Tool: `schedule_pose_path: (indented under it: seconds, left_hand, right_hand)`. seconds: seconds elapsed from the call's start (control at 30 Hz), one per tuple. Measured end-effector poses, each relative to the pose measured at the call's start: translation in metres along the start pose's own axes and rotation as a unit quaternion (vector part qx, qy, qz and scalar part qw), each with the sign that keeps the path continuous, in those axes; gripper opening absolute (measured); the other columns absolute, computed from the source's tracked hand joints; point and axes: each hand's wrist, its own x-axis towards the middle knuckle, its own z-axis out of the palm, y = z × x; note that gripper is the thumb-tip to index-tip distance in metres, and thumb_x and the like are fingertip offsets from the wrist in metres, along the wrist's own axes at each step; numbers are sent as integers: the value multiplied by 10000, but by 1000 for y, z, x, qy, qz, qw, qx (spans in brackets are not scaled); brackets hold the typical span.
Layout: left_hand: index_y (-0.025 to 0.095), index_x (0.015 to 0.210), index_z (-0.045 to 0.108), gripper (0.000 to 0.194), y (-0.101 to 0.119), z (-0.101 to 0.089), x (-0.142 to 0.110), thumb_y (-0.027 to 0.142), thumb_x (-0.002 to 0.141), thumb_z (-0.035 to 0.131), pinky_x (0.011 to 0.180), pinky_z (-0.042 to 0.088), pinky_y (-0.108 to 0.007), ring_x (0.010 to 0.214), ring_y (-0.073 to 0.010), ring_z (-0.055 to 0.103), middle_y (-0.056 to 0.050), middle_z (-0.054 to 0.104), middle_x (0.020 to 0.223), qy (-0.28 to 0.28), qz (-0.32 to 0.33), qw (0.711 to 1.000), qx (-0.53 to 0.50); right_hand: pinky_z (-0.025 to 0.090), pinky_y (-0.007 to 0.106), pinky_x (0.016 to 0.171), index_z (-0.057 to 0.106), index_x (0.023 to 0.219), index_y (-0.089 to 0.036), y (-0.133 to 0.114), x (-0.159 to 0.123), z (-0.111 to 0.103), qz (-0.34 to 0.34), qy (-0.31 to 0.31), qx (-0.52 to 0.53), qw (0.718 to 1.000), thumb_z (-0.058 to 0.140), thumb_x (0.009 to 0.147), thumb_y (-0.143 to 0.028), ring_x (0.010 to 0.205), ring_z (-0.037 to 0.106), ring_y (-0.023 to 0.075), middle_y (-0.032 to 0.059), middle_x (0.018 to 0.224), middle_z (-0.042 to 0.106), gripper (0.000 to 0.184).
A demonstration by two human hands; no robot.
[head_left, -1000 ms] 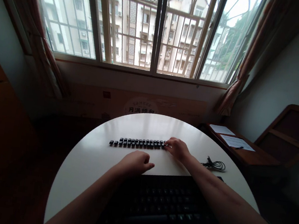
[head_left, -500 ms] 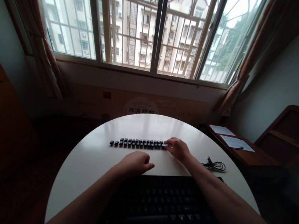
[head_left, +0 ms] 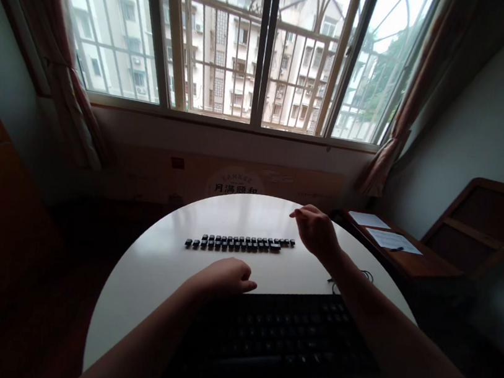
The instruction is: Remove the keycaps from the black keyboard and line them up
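Note:
Two rows of black keycaps (head_left: 239,242) lie on the white round table (head_left: 146,274), with a wider keycap (head_left: 275,247) at the right end of the nearer row. Past the rows' right end, my right hand (head_left: 316,230) is raised, apart from the caps, its fingertips pinched together; whether they hold anything small cannot be made out. My left hand (head_left: 225,276) rests curled at the back edge of a black keyboard (head_left: 279,330), thumb pointing right. Whatever its folded fingers may hold is hidden. Both forearms cover parts of the keyboard, which lies in shadow.
A coiled black cable (head_left: 333,285) lies on the table, partly behind my right forearm. To the right, a wooden chair (head_left: 442,266) bears paper sheets (head_left: 395,240) and a pen (head_left: 396,249). Beyond the table are a printed carton (head_left: 281,184) and a barred window.
My right hand has left the right end of the keycap rows and risen away from me, uncovering the wider cap and several others. My left hand stays almost in place. The view has shifted slightly.

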Motion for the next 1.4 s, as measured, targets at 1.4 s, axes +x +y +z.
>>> schedule_pose_path:
  seconds: [1.4]
  left_hand:
    - [199,713,581,501,-11,1,14,692,756,502,549,344,-281,686,-193,557,-23,645,773,-81,8,997,6]
  right_hand:
    - [368,261,517,491,677,-212,32,-150,-27,282,-40,196,938,394,926,-416,513,445,156,-29,528,445,337]
